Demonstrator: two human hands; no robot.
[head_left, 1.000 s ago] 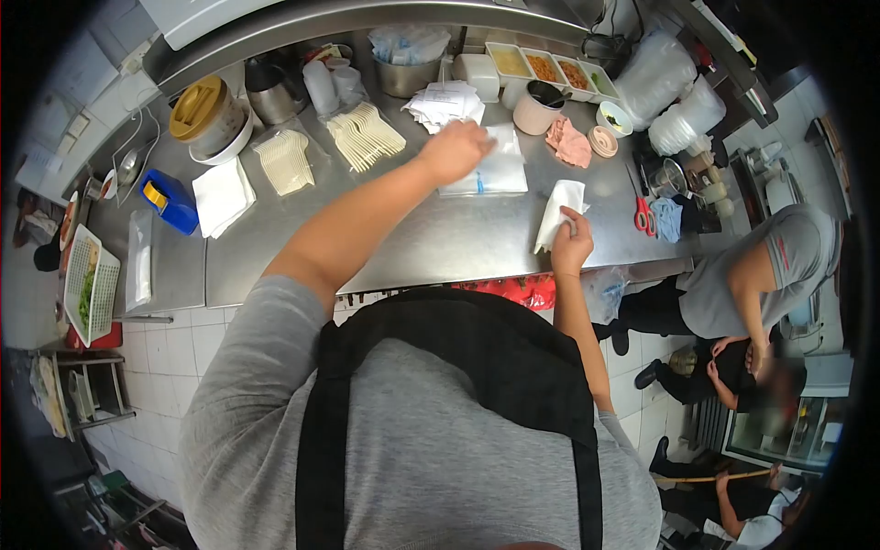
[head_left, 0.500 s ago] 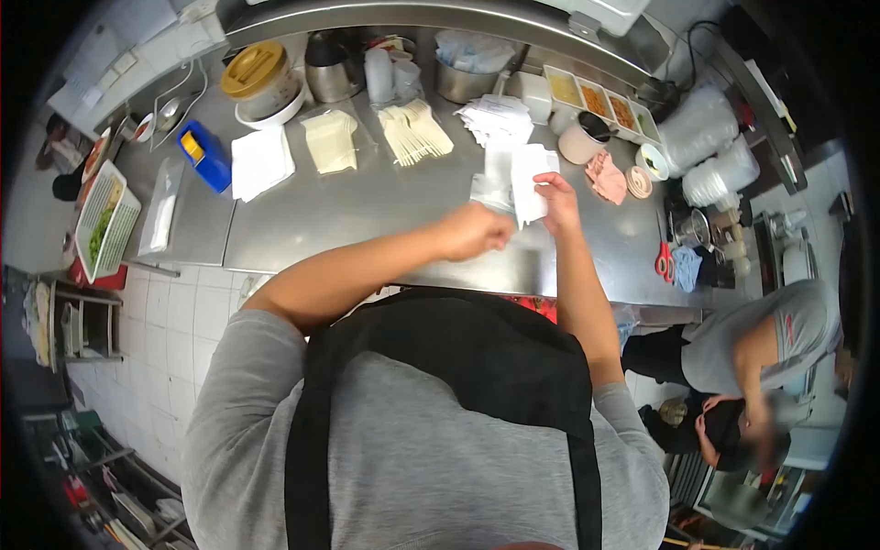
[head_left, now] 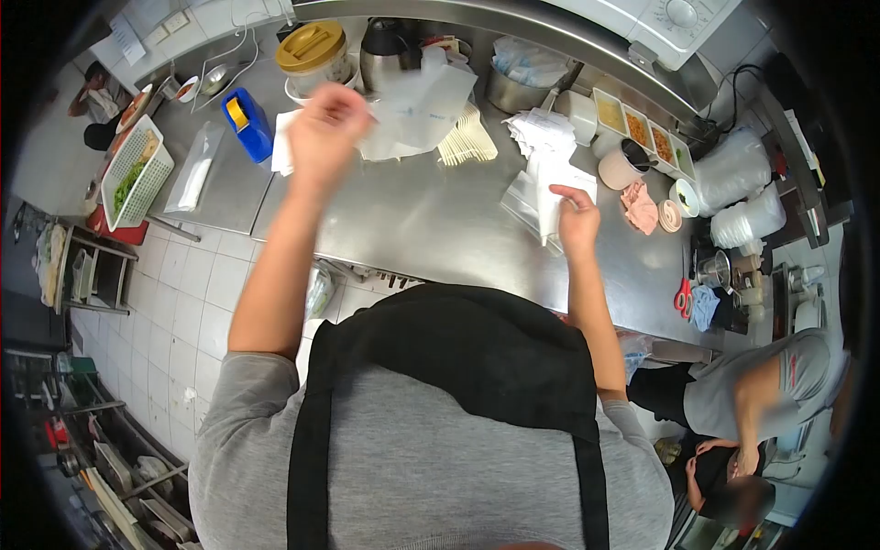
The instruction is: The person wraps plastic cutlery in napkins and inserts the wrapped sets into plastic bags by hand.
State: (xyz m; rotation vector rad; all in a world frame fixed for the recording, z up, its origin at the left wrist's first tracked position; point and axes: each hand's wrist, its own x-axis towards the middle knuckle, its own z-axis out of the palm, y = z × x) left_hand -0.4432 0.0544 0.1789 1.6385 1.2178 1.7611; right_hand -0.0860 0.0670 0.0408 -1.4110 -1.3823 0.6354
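Observation:
My left hand [head_left: 330, 128] is raised over the left-middle of the steel counter, smeared by motion, with its fingers closed at the edge of a thin clear plastic bag [head_left: 426, 115]. The bag hangs spread out to its right, in front of two packs of flat pale wooden cutlery [head_left: 469, 137]. My right hand [head_left: 579, 220] pinches a narrow folded white napkin [head_left: 547, 206] at the counter's right. Behind it lies a heap of white napkins [head_left: 541, 133]. A stack of flat clear bags [head_left: 524, 206] lies under the napkin, partly covered.
A tub with a yellow lid [head_left: 312, 48], a blue tape dispenser [head_left: 247, 126] and a steel pot [head_left: 522, 87] stand behind. To the right are food trays [head_left: 637, 128], a pink cloth [head_left: 639, 206] and red scissors [head_left: 683, 298]. Co-workers [head_left: 761, 385] stand at lower right.
My left hand has swung up and left from near the napkin, and a clear bag now trails from it. My right hand stays by the napkin. The view has shifted a little.

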